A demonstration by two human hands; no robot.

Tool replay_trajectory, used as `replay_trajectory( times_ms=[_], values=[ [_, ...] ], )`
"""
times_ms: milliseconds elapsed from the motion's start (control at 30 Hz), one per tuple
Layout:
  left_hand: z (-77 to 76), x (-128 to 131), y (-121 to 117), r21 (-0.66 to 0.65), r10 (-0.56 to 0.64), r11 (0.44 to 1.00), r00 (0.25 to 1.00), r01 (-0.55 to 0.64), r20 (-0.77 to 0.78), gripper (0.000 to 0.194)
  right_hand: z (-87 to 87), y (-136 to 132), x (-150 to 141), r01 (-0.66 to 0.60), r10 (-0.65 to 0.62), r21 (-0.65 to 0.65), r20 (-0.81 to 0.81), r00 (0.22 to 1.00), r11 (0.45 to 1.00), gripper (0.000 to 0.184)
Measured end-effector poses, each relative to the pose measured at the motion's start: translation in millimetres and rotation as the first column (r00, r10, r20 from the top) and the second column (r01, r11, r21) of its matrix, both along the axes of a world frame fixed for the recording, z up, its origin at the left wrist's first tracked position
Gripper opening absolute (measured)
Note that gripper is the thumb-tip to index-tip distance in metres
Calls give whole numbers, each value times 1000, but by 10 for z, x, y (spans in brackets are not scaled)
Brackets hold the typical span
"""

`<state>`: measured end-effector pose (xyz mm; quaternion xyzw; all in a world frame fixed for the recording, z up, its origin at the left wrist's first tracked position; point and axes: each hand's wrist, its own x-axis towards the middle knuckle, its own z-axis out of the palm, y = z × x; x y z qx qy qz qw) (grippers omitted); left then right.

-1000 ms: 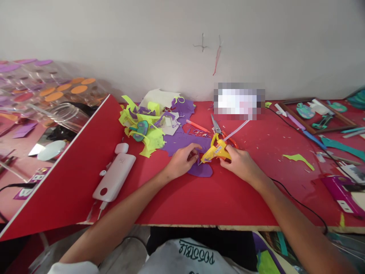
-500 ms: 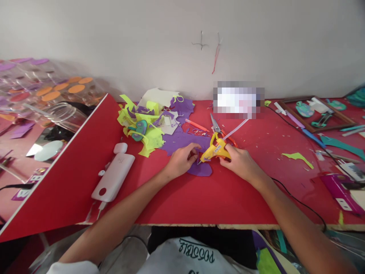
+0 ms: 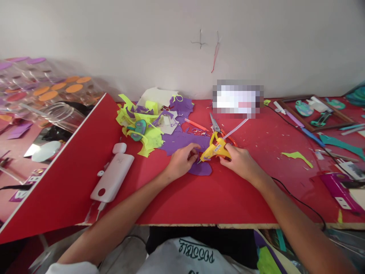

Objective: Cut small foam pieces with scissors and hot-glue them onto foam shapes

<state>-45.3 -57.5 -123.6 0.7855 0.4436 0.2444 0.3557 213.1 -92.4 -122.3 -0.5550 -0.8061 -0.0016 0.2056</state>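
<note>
A yellow hot glue gun (image 3: 212, 150) is gripped in my right hand (image 3: 238, 160), its nozzle pointing down and left. The tip is at a purple foam piece (image 3: 201, 169) with a rounded edge, lying on the red tabletop. My left hand (image 3: 184, 160) is closed, thumb and fingers curled at the upper left edge of that piece; the exact grip is partly hidden. A clear glue stick (image 3: 236, 128) juts from the back of the gun. Scissors with orange handles (image 3: 216, 122) lie just behind the gun, partly covered by it.
Yellow and purple foam scraps (image 3: 151, 142) heap at the back left. A white power bank (image 3: 114, 177) lies beside the red divider (image 3: 62, 179). Toward the right are a brown frame (image 3: 338, 123), a purple-pink device (image 3: 340, 192) and a black cable (image 3: 299, 199). A blurred-out patch hides something by the wall.
The whole view has shifted very slightly. Both hands and the glue gun hold nearly the same place over the purple foam piece.
</note>
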Motion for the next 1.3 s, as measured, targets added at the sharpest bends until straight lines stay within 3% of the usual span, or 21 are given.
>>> replay_trajectory(
  times_ms=[933, 1300],
  values=[
    [39, 6, 3, 20, -26, 999, 999, 27, -43, 28, -9, 10, 62, 63, -62, 8, -30, 998, 998, 12],
    [45, 10, -10, 24, -35, 999, 999, 36, -42, 28, 61, 2, 81, 60, -62, -14, -147, 987, 998, 13]
  ],
)
